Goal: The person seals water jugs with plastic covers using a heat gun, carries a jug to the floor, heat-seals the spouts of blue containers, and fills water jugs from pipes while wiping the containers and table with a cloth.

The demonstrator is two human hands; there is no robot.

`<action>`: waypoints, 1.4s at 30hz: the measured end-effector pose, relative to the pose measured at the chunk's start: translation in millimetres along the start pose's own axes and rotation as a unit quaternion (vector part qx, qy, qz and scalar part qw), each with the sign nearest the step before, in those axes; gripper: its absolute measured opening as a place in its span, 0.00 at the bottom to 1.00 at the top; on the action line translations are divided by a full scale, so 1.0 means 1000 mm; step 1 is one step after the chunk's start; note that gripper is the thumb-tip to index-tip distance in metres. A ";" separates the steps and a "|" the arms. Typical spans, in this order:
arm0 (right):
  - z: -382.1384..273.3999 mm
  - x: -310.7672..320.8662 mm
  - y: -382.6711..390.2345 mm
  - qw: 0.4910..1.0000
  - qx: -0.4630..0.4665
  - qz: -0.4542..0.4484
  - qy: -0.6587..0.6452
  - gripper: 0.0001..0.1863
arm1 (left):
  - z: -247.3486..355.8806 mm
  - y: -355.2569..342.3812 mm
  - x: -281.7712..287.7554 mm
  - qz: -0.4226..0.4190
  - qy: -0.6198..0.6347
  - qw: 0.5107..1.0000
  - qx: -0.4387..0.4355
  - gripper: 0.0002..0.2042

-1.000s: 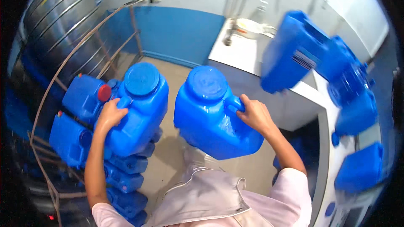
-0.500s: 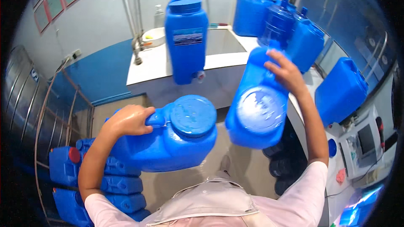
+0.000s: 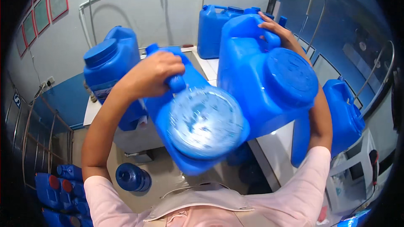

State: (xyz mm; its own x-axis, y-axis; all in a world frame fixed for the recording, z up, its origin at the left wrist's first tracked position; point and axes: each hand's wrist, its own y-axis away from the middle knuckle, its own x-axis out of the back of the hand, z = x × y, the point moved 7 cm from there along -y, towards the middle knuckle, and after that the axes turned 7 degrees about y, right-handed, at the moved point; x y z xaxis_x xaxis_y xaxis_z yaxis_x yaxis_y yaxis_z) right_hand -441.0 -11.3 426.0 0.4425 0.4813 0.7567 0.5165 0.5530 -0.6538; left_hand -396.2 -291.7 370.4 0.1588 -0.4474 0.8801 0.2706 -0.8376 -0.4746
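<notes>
My left hand is closed round the handle of a blue water jug with a wide round lid. That jug hangs tilted in front of me, its wet, shiny lid facing up. Another blue water jug with the same kind of lid is at the right, and my right hand curls over the far end of its handle. Part of that hand is hidden behind the handle. Side by side, the two jugs overlap in view. A third blue jug, bearing a label, stands on the counter beyond my left forearm.
More blue jugs stand on the white counter at the back, and another jug is at the right. On the floor are a round blue bottle and several red-capped jugs. A metal rack is at left.
My view has turned right. The left jug has swung up and inward, towards the counter. The right jug has been lifted onto or over the right counter, beside the other one.
</notes>
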 end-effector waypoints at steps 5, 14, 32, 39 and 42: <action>0.063 -0.019 -0.027 0.999 -0.004 -0.034 -0.029 0.25 | -0.083 -0.086 -0.010 0.052 -0.086 0.995 0.002 0.12; 0.159 -0.108 -0.076 0.988 -0.025 0.004 -0.155 0.25 | -0.241 -0.101 -0.033 0.079 0.029 0.987 0.134 0.19; 0.252 -0.159 -0.100 0.990 -0.078 0.103 -0.059 0.23 | -0.343 -0.058 -0.003 0.146 0.066 0.953 0.259 0.26; 0.188 -0.225 0.158 0.868 -0.492 0.053 -0.031 0.11 | -0.142 -0.029 0.039 0.417 -0.040 0.858 0.297 0.12; 0.138 -0.307 0.216 0.846 -0.527 -0.041 -0.070 0.15 | -0.070 -0.019 -0.052 0.432 -0.098 0.887 0.132 0.04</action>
State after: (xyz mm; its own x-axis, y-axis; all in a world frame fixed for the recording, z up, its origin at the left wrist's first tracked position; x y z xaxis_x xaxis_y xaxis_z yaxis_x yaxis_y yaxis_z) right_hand -566.3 53.9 52.5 0.3210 0.5876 0.7428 0.9406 -0.2897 -0.1773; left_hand -476.0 -274.5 334.4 0.5698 -0.8021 0.1789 0.1754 -0.0939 -0.9800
